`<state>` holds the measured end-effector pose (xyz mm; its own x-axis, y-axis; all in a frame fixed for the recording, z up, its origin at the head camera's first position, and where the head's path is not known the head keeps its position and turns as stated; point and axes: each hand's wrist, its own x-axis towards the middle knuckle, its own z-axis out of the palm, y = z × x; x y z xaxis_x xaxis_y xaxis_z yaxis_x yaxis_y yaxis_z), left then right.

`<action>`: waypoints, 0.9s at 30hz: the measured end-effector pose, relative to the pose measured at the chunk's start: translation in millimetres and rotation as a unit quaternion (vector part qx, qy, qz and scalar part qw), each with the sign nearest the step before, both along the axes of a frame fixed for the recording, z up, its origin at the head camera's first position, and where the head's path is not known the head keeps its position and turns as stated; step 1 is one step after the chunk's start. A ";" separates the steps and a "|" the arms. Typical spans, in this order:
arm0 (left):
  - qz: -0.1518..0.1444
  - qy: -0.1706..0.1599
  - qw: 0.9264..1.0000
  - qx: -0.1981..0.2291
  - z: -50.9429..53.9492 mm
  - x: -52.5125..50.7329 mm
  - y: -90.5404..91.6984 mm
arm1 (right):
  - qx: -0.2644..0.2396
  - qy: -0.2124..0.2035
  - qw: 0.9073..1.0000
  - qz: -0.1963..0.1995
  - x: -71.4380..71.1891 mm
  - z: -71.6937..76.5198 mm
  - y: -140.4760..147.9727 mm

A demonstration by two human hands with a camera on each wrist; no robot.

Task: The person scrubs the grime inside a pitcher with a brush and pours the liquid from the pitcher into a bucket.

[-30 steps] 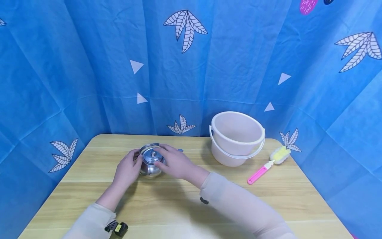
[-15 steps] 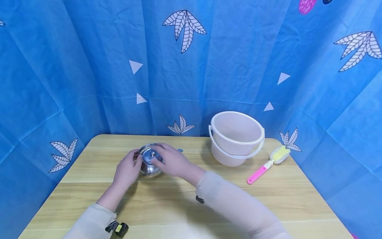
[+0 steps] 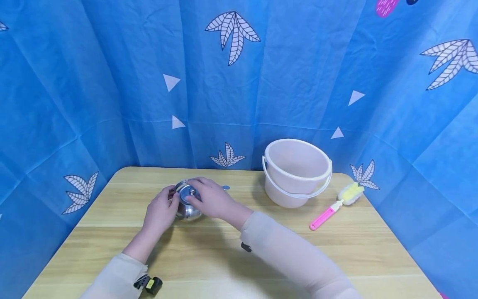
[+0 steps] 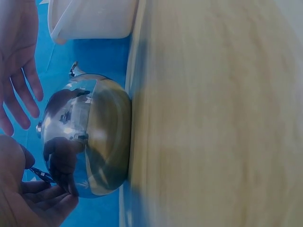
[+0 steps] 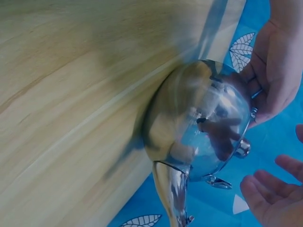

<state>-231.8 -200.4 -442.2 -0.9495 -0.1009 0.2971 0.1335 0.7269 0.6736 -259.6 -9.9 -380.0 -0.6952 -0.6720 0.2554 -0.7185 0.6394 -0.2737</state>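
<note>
A shiny metal teapot [image 3: 188, 212] stands upright on the left half of the table, its lid on and a round knob [image 3: 192, 191] on top. On the pot's left side, my left hand [image 3: 159, 211] holds it, thumb and fingers about the handle's lug in the left wrist view, with fingertips against the body. My right hand [image 3: 215, 201] hovers over the lid with loosely bent fingers. In the right wrist view a gap shows between those fingers and the knob [image 5: 243, 148]. The spout [image 5: 171, 191] points away from my left hand.
A white bucket [image 3: 285, 193] with its handle hanging down stands at the back right. Beside it lies a brush [image 3: 324, 218] with a pink handle and a yellow-and-white sponge head. Blue patterned curtain [image 3: 224, 91] surrounds the wooden table [image 3: 298, 253] at the back and sides.
My right hand has drifted a little to the left, farther over the teapot's lid. The left hand keeps its place on the pot, and the teapot stays where it was.
</note>
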 end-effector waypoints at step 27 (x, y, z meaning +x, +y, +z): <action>0.008 0.009 1.000 -0.021 6.0 3.6 2.7 | 0.048 0.008 0.999 -0.015 -10.5 -13.0 -21.7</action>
<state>-228.2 -197.6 -436.2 -0.9423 -0.1033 0.3186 0.1333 0.7568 0.6399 -270.0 -31.6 -393.0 -0.7122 -0.6724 0.2016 -0.7019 0.6838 -0.1993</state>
